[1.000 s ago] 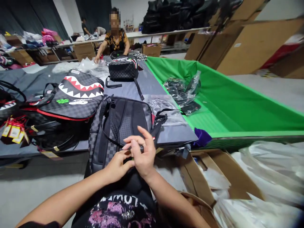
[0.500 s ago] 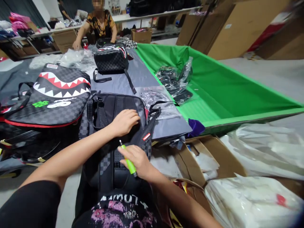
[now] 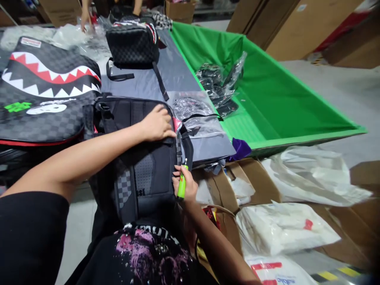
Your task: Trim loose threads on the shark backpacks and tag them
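A black backpack [image 3: 142, 158] with checkered panels leans in front of me, its padded back and shoulder straps facing up. My left hand [image 3: 158, 124] lies across its upper part, with bent fingers gripping the right edge. In my right hand [image 3: 189, 186] is a lime-green pen-like tool [image 3: 181, 184] with a thin metal tip pointing up. That hand is closed around the tool, beside the backpack's right side and a shoulder strap [image 3: 186, 148]. The tool's exact kind is unclear.
A shark-mouth backpack [image 3: 53, 91] lies at left; a smaller checkered one [image 3: 132, 45] stands farther back. Another person's hand [image 3: 86, 19] reaches in at the far side. A green-lined bin [image 3: 282, 107] holds plastic-wrapped goods. Cardboard boxes [image 3: 219, 190] and plastic bags [image 3: 285, 225] lie at right.
My right hand has moved from over the backpack's middle to its right side, carrying the green tool. My left hand now grips nearer the right edge. The view has tipped downward.
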